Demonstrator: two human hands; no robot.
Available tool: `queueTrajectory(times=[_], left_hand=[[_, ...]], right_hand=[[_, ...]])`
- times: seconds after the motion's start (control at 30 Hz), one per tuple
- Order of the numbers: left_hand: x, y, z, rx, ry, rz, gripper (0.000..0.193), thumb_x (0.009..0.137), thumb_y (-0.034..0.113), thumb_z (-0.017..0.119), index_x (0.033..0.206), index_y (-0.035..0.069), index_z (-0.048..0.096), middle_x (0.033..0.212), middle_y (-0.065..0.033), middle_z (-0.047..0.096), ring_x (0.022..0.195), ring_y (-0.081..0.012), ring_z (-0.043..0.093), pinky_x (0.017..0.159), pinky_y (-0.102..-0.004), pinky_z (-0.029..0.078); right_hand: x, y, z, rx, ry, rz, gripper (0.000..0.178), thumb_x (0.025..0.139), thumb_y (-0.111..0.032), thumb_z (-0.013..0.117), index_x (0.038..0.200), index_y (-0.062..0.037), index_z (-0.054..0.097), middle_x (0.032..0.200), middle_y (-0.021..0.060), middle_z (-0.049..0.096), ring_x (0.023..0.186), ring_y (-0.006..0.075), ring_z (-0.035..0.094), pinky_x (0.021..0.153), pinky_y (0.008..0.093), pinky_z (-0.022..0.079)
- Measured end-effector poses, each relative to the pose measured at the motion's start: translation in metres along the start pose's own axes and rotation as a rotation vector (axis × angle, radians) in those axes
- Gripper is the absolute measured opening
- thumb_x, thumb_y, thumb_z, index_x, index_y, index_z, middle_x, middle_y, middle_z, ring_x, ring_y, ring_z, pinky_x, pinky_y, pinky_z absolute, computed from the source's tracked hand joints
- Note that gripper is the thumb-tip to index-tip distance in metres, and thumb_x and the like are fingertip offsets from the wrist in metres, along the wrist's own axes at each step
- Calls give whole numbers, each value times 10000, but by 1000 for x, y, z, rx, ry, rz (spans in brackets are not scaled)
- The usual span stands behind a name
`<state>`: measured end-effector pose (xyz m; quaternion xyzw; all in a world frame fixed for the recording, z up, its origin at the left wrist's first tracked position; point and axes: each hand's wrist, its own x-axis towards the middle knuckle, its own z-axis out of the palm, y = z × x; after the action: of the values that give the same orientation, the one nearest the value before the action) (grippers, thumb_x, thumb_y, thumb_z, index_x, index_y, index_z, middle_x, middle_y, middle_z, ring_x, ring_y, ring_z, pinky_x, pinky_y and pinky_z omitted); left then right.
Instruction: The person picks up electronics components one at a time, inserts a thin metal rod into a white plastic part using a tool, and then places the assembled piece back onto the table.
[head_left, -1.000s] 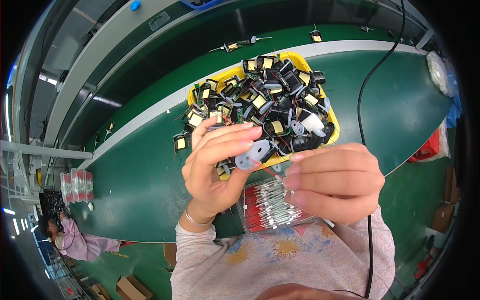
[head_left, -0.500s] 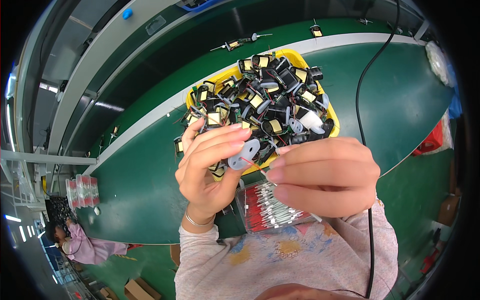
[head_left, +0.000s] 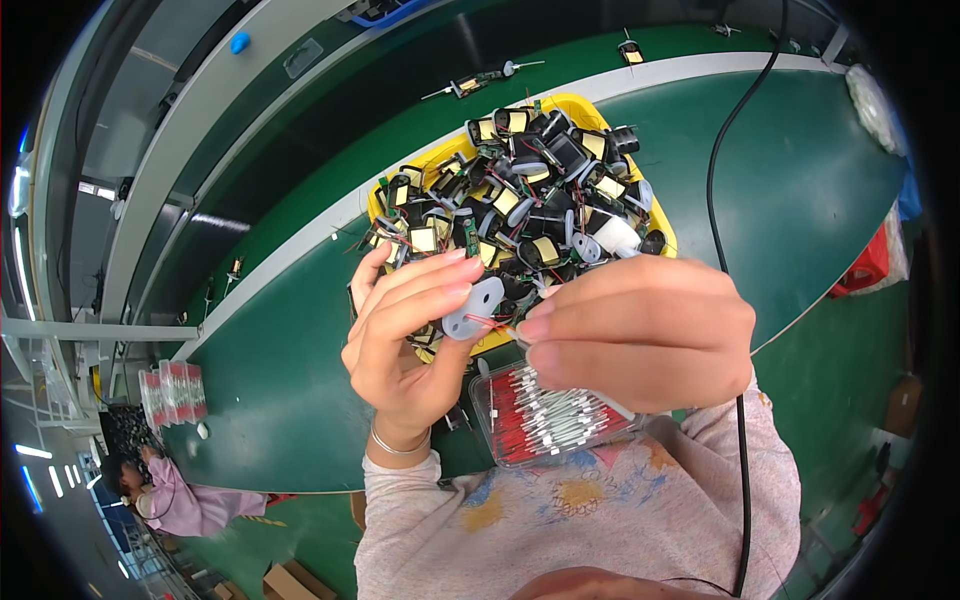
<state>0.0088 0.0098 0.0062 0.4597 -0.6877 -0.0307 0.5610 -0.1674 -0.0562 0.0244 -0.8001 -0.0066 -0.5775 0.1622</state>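
Over the near edge of a yellow bin point(head_left: 575, 105), my left hand point(head_left: 395, 350) grips a pale grey plastic disc point(head_left: 487, 292) with holes, between thumb and fingers. Thin red wire point(head_left: 490, 322) spans the short gap from the disc to my right hand point(head_left: 650, 330). The right fingertips are pinched on the wire's end, where a small pale piece shows; what else they enclose is hidden. A thin white rod pokes out below that hand. Under my hands lies a clear box point(head_left: 500, 464) of red wire leads with white ends.
Several black assemblies point(head_left: 570, 155) with yellow pads and grey discs fill the bin. A black cable point(head_left: 713, 190) hangs down on the right. Similar parts point(head_left: 468, 86) lie along the far green strip. Clear boxes point(head_left: 172, 392) stand at the left, near another person point(head_left: 190, 495).
The disc and my left hand have shifted slightly left in the picture. My right hand has moved slightly up and left, and its fingers remain pinched on the red wire.
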Motion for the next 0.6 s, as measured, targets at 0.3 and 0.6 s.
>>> queueTrajectory(times=[0.3,0.6], left_hand=[[-2,1,-2,36,27,-3,313,653,52,738,900,78,547,875,-91,672,875,-236,634,915,-433,326],[-1,3,-4,125,-58,59,287,634,100,745,884,55,610,857,-82,669,866,-248,632,900,-433,338]], right_hand=[[2,-7,1,-96,-38,-47,402,430,-121,486,773,39,618,779,132,604,660,215,609,532,254,510],[0,0,15,-56,-42,99,280,539,-52,627,814,-1,622,788,84,587,631,203,579,537,264,490]])
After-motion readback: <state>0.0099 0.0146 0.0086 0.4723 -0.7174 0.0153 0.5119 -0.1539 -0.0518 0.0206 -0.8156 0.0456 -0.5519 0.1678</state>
